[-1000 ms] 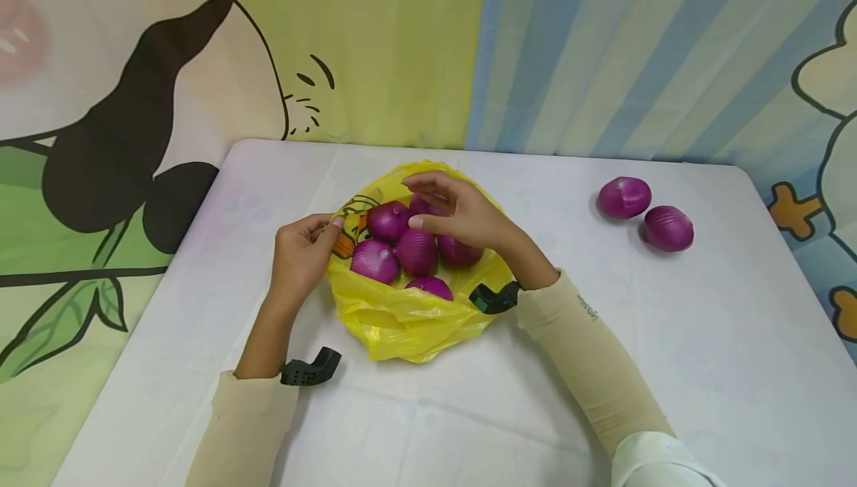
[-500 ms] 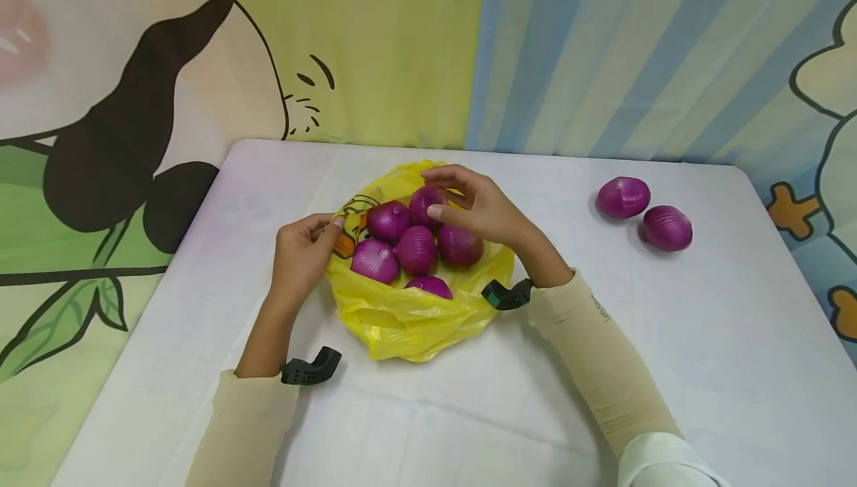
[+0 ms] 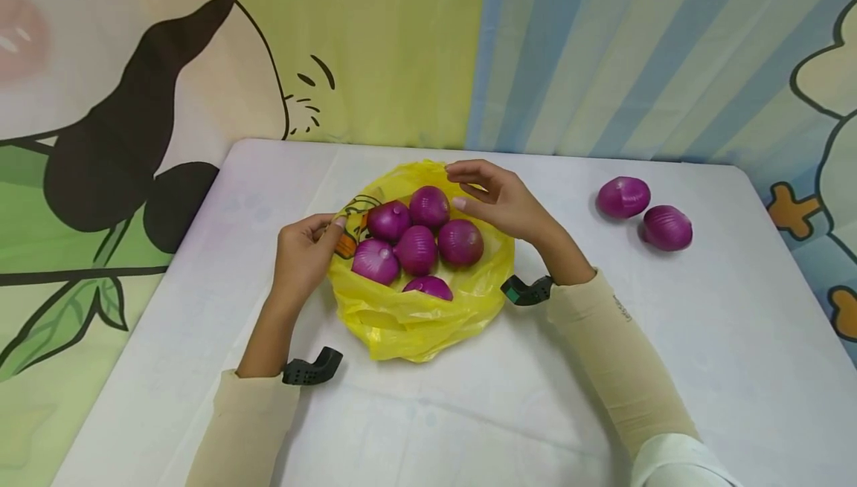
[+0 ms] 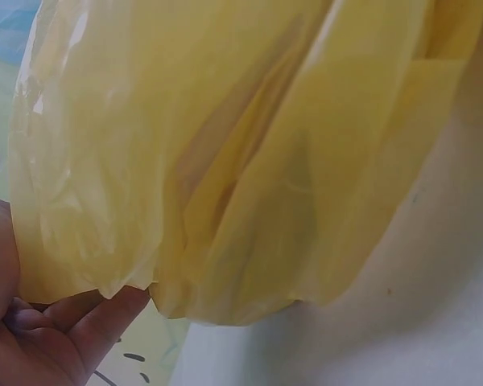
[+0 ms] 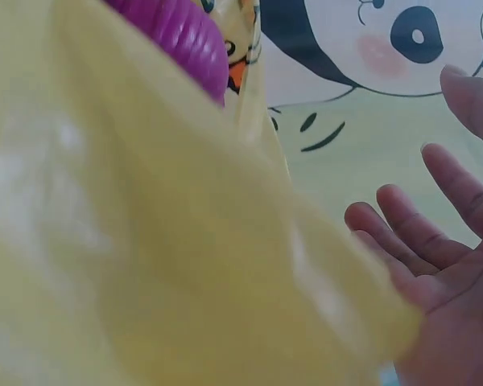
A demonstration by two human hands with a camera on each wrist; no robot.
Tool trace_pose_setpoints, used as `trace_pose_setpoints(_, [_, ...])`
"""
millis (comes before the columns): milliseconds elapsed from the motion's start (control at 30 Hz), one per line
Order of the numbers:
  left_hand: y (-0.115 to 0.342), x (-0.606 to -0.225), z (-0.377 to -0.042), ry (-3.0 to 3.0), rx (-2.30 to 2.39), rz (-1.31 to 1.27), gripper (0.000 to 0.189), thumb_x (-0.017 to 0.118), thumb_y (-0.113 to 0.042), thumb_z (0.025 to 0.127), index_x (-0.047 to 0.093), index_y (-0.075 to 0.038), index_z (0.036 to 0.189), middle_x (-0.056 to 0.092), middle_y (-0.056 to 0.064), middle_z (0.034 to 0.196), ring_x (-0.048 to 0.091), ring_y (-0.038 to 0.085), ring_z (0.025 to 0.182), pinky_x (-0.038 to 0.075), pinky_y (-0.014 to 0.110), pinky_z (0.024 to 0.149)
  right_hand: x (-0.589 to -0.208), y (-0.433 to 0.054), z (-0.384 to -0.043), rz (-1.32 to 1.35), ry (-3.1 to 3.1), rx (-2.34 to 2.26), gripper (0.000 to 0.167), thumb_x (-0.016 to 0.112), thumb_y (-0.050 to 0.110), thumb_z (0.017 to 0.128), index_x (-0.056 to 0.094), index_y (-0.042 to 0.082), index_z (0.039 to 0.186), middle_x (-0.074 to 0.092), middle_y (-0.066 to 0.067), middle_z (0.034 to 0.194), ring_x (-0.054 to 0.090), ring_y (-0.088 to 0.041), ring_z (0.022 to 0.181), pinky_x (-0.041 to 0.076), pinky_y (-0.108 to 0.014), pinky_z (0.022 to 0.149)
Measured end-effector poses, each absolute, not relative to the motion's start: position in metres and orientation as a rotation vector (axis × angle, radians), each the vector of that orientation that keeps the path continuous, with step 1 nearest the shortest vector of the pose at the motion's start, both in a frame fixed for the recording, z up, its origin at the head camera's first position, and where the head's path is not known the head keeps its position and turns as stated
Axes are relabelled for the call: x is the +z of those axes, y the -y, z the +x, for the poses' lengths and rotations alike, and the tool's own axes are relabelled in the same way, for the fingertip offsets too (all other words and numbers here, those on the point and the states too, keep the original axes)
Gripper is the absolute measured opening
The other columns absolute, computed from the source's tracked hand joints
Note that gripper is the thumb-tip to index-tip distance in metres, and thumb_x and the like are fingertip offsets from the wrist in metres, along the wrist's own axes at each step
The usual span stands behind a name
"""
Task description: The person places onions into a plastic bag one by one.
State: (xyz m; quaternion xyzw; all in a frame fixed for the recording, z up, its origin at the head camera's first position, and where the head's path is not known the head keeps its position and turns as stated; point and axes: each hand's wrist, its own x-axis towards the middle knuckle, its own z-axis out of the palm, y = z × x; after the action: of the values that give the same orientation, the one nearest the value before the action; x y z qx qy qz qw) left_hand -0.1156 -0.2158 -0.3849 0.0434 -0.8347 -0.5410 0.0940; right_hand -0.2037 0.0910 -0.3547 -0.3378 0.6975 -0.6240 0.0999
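A yellow plastic bag (image 3: 415,327) stands wide-mouthed on the table with several purple onions (image 3: 416,250) inside. My left hand (image 3: 304,253) pinches the bag's left rim between thumb and fingers. In the left wrist view the thin yellow plastic (image 4: 241,161) hangs beside the fingers (image 4: 105,330). At the bag's far right rim is my right hand (image 3: 502,201), its fingers loosely extended and holding nothing. The right wrist view shows those fingers (image 5: 410,233) spread apart, with the bag wall in front and part of one onion (image 5: 181,40) above its edge.
Two more purple onions, one (image 3: 623,198) behind the other (image 3: 667,228), lie on the white table (image 3: 669,338) at the right. A printed cloth backdrop (image 3: 562,48) rises just beyond the far table edge. Each wrist wears a small black camera (image 3: 312,366).
My right hand has drawn back to the right, away from over the onions, so the back ones now show fully. The left hand keeps its pinch on the rim.
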Motion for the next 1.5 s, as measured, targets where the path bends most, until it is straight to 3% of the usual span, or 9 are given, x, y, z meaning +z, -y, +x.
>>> trace_pose_setpoints(200, [0.215, -0.385, -0.114, 2.486, -1.561, 0.119, 0.039, 0.061, -0.038, 0.096, 0.073, -0.002, 0.103, 0.067, 0.008, 0.073, 0.044, 0.013, 0.047, 0.034, 0.022, 0.04, -0.361, -0.108, -0.205, -0.962, -2.098, -1.828, 0.042, 0.063, -0.003, 0.092, 0.049, -0.01, 0.131, 0.045, -0.028, 0.135, 0.044, -0.036, 0.128, 0.034, -0.037, 0.107])
trace_pose_setpoints(633, [0.215, -0.386, -0.114, 2.48, -1.51, 0.088, 0.036, 0.062, -0.035, 0.096, 0.074, -0.001, 0.101, 0.066, 0.008, 0.07, 0.04, 0.014, 0.044, 0.032, 0.023, 0.038, -0.369, -0.152, -0.203, -0.964, -2.109, -1.92, 0.042, 0.063, -0.003, 0.092, 0.049, -0.012, 0.13, 0.047, -0.028, 0.134, 0.048, -0.032, 0.127, 0.037, -0.037, 0.105])
trace_pose_setpoints(1267, [0.214, -0.387, -0.115, 2.476, -1.534, 0.084, 0.037, 0.061, -0.036, 0.096, 0.074, -0.001, 0.101, 0.067, 0.008, 0.074, 0.048, 0.015, 0.049, 0.037, 0.021, 0.041, -0.366, -0.203, -0.192, -0.82, -2.207, -1.91, 0.045, 0.061, -0.006, 0.092, 0.048, -0.007, 0.135, 0.052, -0.013, 0.135, 0.049, -0.027, 0.127, 0.038, -0.03, 0.103])
trace_pose_setpoints(1500, [0.214, -0.389, -0.116, 2.476, -1.514, 0.059, 0.037, 0.061, -0.037, 0.096, 0.074, -0.002, 0.101, 0.066, 0.008, 0.07, 0.042, 0.014, 0.045, 0.033, 0.022, 0.039, -0.361, -0.229, -0.183, -0.781, -2.294, -1.878, 0.047, 0.061, -0.008, 0.091, 0.048, -0.005, 0.136, 0.052, -0.012, 0.135, 0.049, -0.024, 0.127, 0.038, -0.027, 0.101])
